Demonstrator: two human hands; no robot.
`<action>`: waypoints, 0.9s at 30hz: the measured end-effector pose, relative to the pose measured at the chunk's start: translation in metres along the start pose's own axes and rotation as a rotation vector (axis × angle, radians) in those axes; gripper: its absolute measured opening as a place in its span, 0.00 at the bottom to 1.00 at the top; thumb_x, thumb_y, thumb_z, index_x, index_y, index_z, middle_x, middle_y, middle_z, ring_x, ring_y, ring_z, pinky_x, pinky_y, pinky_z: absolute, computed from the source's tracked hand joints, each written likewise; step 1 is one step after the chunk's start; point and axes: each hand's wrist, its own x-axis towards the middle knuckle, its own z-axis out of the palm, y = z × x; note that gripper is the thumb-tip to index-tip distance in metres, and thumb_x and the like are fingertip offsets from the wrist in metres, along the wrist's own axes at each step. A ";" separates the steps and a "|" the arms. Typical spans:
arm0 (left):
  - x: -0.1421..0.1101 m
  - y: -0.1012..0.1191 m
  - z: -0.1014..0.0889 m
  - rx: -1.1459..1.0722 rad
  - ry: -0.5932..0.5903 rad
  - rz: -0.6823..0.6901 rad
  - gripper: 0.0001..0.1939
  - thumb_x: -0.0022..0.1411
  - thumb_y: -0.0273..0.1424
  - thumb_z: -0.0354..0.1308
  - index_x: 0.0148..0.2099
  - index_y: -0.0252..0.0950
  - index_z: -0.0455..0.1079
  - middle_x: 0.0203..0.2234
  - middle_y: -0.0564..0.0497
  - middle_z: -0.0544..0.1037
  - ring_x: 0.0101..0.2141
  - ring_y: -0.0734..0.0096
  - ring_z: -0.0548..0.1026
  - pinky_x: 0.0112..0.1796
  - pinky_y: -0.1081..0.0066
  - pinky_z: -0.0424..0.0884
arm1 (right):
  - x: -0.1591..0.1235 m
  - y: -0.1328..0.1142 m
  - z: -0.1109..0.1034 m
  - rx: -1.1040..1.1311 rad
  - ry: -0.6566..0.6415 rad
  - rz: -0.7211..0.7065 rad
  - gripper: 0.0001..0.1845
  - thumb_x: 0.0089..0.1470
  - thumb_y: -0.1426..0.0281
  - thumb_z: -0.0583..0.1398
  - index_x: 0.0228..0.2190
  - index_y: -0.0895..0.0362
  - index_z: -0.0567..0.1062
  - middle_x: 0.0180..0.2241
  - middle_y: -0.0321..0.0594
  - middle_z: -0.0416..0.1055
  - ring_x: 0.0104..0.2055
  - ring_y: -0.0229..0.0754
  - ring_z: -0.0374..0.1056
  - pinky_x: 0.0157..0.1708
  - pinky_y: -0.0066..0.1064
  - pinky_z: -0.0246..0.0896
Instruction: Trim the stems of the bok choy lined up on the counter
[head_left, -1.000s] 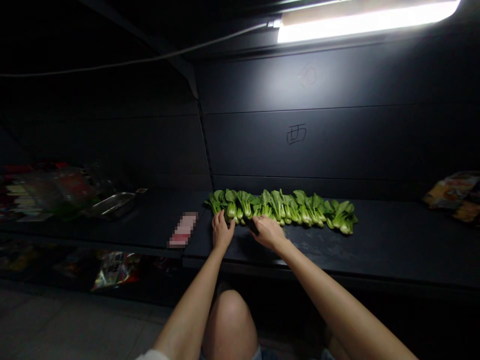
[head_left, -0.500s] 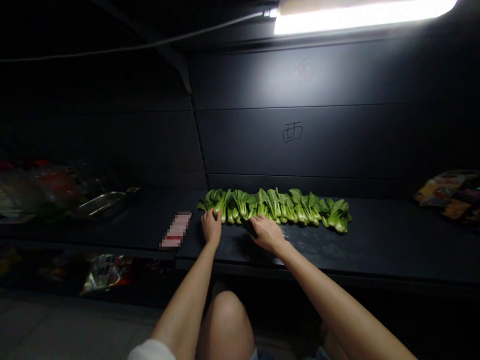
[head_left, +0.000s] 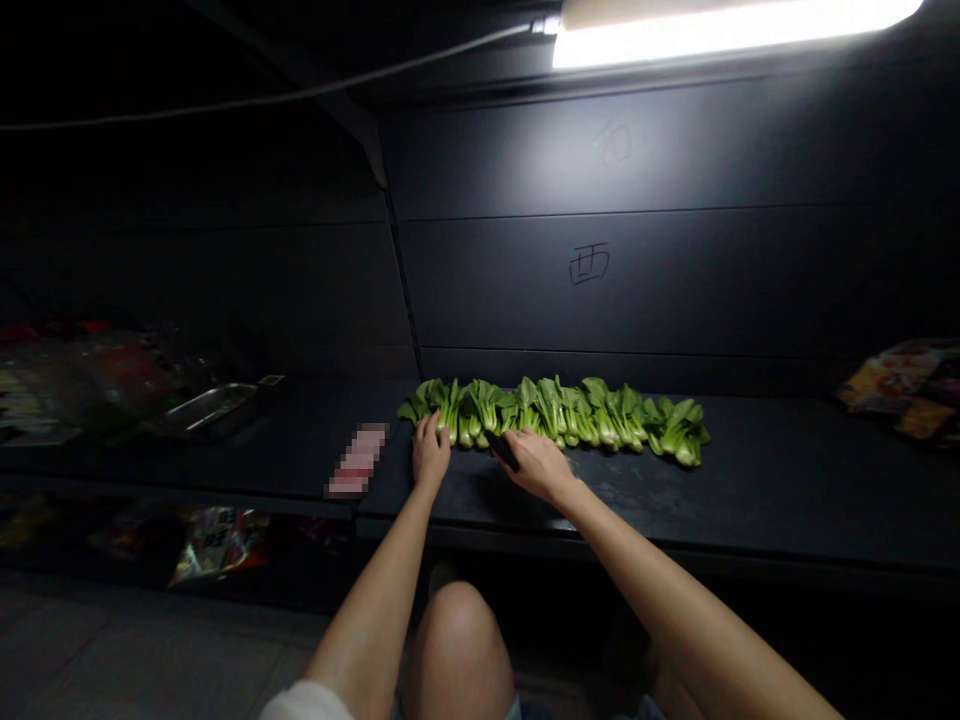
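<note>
A row of bok choy lies along the dark shelf, leaves toward the back panel and pale stems toward me. My left hand rests at the row's left end, fingers stretched over the stems of a bok choy. In front of the middle of the row, my right hand is closed around a black object. Most of that object is hidden by the hand, so its kind is unclear.
Left of the row lies a flat item with a blurred-out pink face. Farther left are a metal tray and blurred bottles. Colourful packages stand at the right, and a snack bag sits on the lower shelf. A lit tube lamp hangs above.
My left hand's fingers have straightened and reach slightly farther over the bok choy at the left end. My right hand stays nearly in place with the black object. The view has shifted a little.
</note>
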 end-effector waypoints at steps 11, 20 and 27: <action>-0.002 -0.008 0.003 -0.045 -0.020 0.047 0.22 0.64 0.34 0.46 0.59 0.36 0.62 0.58 0.40 0.66 0.61 0.59 0.60 0.60 0.55 0.58 | 0.002 -0.010 -0.001 -0.032 -0.016 -0.027 0.18 0.62 0.59 0.48 0.42 0.58 0.70 0.39 0.49 0.75 0.45 0.47 0.69 0.39 0.29 0.58; -0.002 -0.011 0.006 -0.064 0.034 0.055 0.22 0.65 0.34 0.45 0.59 0.35 0.62 0.59 0.39 0.64 0.63 0.59 0.55 0.61 0.55 0.54 | 0.001 -0.015 -0.003 -0.010 0.007 -0.070 0.17 0.63 0.62 0.48 0.41 0.58 0.71 0.38 0.48 0.75 0.44 0.46 0.69 0.40 0.29 0.58; -0.001 -0.013 0.008 -0.058 0.043 0.052 0.22 0.65 0.35 0.44 0.59 0.36 0.62 0.60 0.40 0.63 0.64 0.59 0.53 0.61 0.55 0.54 | -0.003 -0.013 -0.003 -0.009 -0.019 -0.042 0.16 0.62 0.62 0.49 0.41 0.57 0.71 0.39 0.48 0.75 0.45 0.46 0.68 0.41 0.29 0.57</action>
